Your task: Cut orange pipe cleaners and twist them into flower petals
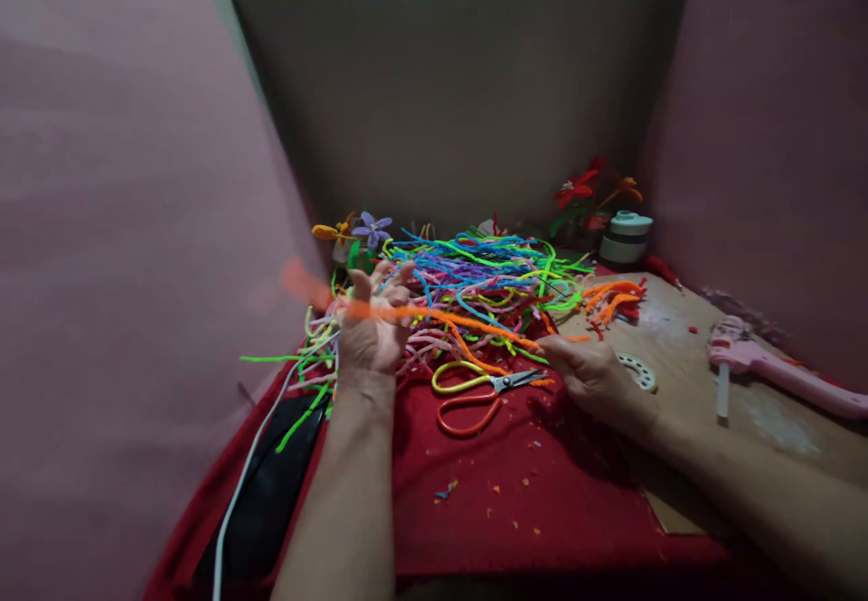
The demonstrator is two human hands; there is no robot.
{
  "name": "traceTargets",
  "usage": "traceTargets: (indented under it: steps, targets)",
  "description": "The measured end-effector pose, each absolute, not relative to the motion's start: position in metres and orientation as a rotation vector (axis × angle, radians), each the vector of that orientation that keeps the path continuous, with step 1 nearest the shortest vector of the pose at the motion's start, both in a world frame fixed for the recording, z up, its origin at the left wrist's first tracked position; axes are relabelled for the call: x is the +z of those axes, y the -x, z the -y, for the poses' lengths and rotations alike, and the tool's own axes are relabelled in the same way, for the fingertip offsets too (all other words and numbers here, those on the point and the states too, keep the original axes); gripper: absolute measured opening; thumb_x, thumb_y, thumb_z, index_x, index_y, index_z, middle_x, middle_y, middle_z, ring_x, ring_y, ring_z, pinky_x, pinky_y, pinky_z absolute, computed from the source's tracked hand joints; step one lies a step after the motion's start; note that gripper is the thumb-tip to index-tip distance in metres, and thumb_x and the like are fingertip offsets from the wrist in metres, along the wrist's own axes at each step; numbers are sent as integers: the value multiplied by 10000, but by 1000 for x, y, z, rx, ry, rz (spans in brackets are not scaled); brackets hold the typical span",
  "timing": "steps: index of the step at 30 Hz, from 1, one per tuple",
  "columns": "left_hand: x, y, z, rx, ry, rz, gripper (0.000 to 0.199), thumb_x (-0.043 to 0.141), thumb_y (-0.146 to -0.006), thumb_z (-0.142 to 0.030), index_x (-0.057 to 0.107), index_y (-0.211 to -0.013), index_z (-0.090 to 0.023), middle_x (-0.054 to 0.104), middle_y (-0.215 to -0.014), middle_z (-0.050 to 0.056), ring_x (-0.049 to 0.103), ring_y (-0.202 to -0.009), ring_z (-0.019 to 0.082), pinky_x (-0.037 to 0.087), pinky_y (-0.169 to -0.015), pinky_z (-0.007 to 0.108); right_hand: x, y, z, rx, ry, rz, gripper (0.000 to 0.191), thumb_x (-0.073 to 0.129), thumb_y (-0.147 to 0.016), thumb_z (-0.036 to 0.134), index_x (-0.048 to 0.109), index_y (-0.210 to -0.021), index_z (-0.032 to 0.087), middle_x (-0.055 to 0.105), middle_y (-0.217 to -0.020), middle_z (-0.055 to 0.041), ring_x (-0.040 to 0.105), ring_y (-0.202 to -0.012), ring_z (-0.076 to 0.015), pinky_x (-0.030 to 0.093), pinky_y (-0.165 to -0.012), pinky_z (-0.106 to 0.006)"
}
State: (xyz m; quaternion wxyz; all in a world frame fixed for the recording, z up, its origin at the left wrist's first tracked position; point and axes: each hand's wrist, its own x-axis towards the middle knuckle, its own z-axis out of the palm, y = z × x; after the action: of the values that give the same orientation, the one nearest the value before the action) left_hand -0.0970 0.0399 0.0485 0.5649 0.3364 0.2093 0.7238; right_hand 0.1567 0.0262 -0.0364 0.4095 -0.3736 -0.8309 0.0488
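An orange pipe cleaner (467, 319) stretches across the middle, its left end smeared by motion. Between the thumb and fingers of my right hand (591, 373) its right end is pinched. My left hand (377, 337) is palm up with fingers spread; the pipe cleaner crosses in front of it, and I cannot tell whether they touch. Below lie scissors (498, 386) with one yellow and one orange-red handle, blades slightly apart. A tangled pile of coloured pipe cleaners (475, 262) spreads behind both hands.
A pink glue gun (779, 366) and a white curved piece with holes (637, 371) rest on a brown board (684, 339) at right. Pipe-cleaner flowers (372, 229) and a pale green lidded container (625, 238) stand behind. A white cable (248, 474) crosses a black object (264, 502) at left.
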Motion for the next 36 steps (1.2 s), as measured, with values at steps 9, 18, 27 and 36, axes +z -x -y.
traceTargets:
  steps: [9,18,27,36]
  targets:
    - [23,58,-38,1077,-1514,-956,405,658,-637,-122,655,-1038,-178,624,-788,15,533,-575,78,434,-512,184,-32,-160,-33,263,1069,2005,259,419,-857,246,647,-815,130,503,-541,4,440,-482,-98,325,-498,-200]
    - [34,44,-18,961,-1918,-834,247,672,-707,-192,713,-950,-202,613,-838,42,558,-726,123,451,-664,223,-31,-165,-54,408,1076,1910,290,432,-851,301,615,-676,159,503,-546,-1,456,-516,-120,333,-559,-242]
    - [28,42,-41,1808,-886,-801,162,729,-651,-250,675,-749,-131,584,-600,-18,501,-481,32,383,-436,133,-14,-169,-54,920,979,1177,270,520,-789,442,523,-727,179,398,-467,62,355,-415,-90,279,-428,-224]
    - [8,0,-24,1468,-917,-864,228,745,-622,-243,640,-770,-104,598,-581,-3,509,-426,56,375,-363,152,-16,-143,-31,1393,685,1277,306,594,-751,379,645,-939,144,617,-726,-17,518,-606,-100,402,-574,-233]
